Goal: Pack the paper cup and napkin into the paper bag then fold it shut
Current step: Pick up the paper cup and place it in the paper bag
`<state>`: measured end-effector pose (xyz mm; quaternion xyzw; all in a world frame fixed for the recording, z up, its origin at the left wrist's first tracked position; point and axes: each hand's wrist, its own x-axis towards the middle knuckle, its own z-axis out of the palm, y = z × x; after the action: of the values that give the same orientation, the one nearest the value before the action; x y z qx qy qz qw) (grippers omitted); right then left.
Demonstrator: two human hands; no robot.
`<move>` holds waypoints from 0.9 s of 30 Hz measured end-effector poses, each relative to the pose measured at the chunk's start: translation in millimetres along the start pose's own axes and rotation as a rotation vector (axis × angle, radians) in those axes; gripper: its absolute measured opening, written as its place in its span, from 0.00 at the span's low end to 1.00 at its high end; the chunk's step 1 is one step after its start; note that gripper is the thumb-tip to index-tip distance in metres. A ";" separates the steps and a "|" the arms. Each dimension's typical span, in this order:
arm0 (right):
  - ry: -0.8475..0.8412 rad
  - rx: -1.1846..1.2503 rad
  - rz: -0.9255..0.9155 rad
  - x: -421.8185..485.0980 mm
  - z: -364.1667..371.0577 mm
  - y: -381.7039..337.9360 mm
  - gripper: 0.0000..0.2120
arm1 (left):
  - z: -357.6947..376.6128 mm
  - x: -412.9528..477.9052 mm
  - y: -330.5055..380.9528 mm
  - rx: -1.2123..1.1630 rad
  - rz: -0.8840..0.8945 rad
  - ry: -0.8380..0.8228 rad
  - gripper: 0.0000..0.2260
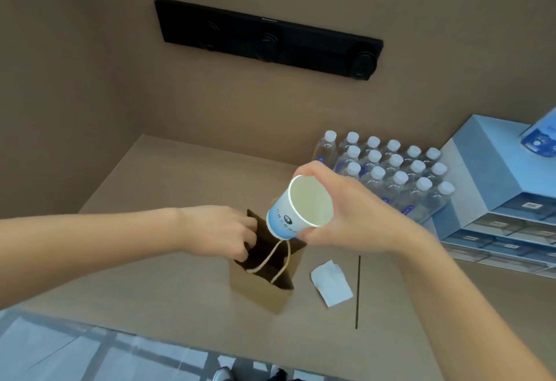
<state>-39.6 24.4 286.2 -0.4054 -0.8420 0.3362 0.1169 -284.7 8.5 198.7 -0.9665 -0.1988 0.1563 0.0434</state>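
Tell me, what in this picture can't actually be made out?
Head view only:
- Inside of the paper bag: dark, partly blocked by the paper cup and left hand.
- Cup's print: too blurred to read.
- Right hand fingers: partly behind the cup.
- Blue item on the drawer boxes: cut off by the right edge.
- Napkin: folds unclear.

No text can be read anywhere. The paper cup (290, 215) carries a dark round logo and a line of blurred print on its blue side. The water bottles (391, 170) bear small blue labels, and the drawer boxes (505, 218) show white stickers, all too small to make out.
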 end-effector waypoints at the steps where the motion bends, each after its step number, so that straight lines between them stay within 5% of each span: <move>1: -0.019 -0.005 0.007 4.8 4.0 -2.3 0.28 | 1.3 1.7 -4.2 -0.020 -0.011 -0.037 0.01; 4: -0.080 -0.069 0.039 16.2 15.5 -6.9 0.29 | 8.1 3.2 -10.0 -0.113 -0.037 -0.123 0.09; 8: -0.134 -0.247 0.077 18.3 32.2 -8.7 0.30 | 17.3 -1.8 0.7 -0.210 -0.049 -0.009 0.18; 18: -0.352 -0.403 0.131 25.7 73.4 -9.3 0.25 | 26.0 -11.9 35.0 -0.380 -0.172 0.291 0.14; 27: -0.289 -0.729 0.114 40.4 109.6 -17.2 0.18 | 35.3 -21.8 37.6 -0.477 -0.305 0.213 0.15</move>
<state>-127.5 -4.2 212.7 -0.4149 -0.8901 0.0749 -0.1733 -301.1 -33.8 166.0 -0.9194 -0.3671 -0.0054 -0.1412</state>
